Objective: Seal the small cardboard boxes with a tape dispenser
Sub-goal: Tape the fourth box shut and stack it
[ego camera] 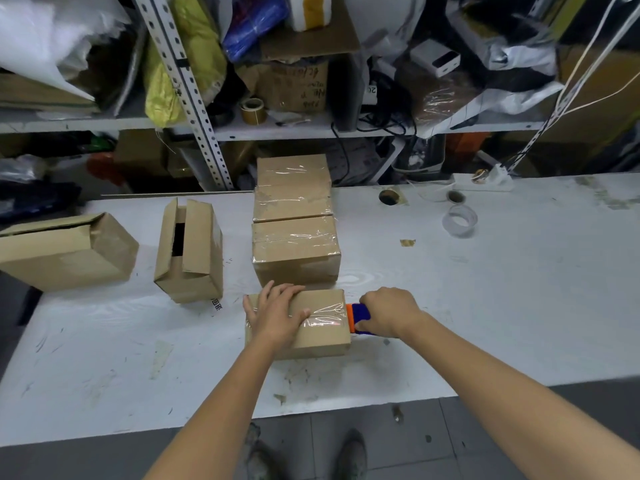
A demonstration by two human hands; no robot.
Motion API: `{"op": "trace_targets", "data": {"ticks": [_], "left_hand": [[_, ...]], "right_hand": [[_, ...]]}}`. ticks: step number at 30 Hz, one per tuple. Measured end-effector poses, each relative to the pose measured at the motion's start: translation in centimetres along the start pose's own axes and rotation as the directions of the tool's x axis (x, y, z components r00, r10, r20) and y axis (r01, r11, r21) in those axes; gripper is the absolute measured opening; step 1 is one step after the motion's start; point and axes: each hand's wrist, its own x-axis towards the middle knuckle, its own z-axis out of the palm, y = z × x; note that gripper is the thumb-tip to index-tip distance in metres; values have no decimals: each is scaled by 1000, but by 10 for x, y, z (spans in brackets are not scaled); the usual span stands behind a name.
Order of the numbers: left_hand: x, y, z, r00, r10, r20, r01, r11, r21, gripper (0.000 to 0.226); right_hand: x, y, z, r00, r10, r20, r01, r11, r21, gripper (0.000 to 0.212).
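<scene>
A small cardboard box (322, 336) lies near the front of the white table (485, 306). My left hand (275, 311) rests flat on its top, fingers spread. A strip of clear tape (327, 315) runs across the lid to the right edge. My right hand (389, 311) grips the blue and orange tape dispenser (356, 317), which sits against the box's right end. Behind this box stand three taped boxes: one (296, 252) close by, and two stacked (292, 192) farther back. Two unsealed boxes, one (188, 251) upright and one (65, 251) on its side, stand at the left.
A roll of clear tape (460, 220) lies at the right rear of the table, near a cable hole (388, 196). Crowded metal shelves (194, 98) with bags and cartons rise behind the table. My feet (351, 455) show below the front edge.
</scene>
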Motion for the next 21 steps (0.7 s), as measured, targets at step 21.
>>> {"op": "trace_targets", "data": {"ticks": [21], "left_hand": [[3, 0, -20, 998, -6, 68, 9, 999, -52, 42]], "right_hand": [[-38, -19, -51, 997, -64, 51, 41, 928, 371, 64]]}}
